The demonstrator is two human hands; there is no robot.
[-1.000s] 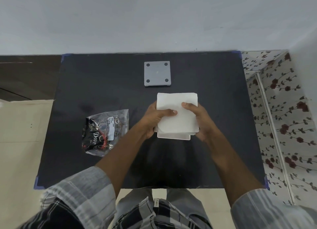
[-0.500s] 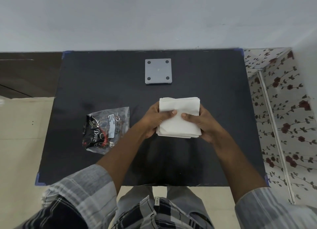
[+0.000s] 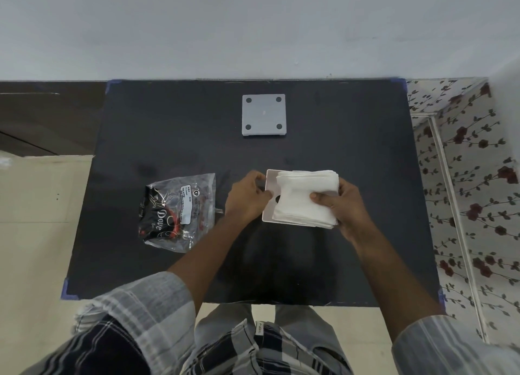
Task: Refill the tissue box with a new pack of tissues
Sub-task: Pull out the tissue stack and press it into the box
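Observation:
A white square tissue box (image 3: 269, 190) lies open side up on the black table, with a dark opening visible inside it. My left hand (image 3: 247, 196) grips its left wall. My right hand (image 3: 342, 206) holds a stack of white tissues (image 3: 305, 197) from the right, thumb on top. The stack rests over the box, shifted to the right, and its right edge hangs past the box. The grey square box base (image 3: 264, 114) with round pads at its corners lies apart at the back of the table.
A crumpled clear and black plastic tissue wrapper (image 3: 177, 210) lies left of my hands. The black table (image 3: 168, 127) has blue tape at its corners. A wall runs along the far edge. A floral cloth (image 3: 464, 177) lies to the right.
The tissue stack shifted right, uncovering the left part of the box. My left hand moved from the stack to the box's left wall.

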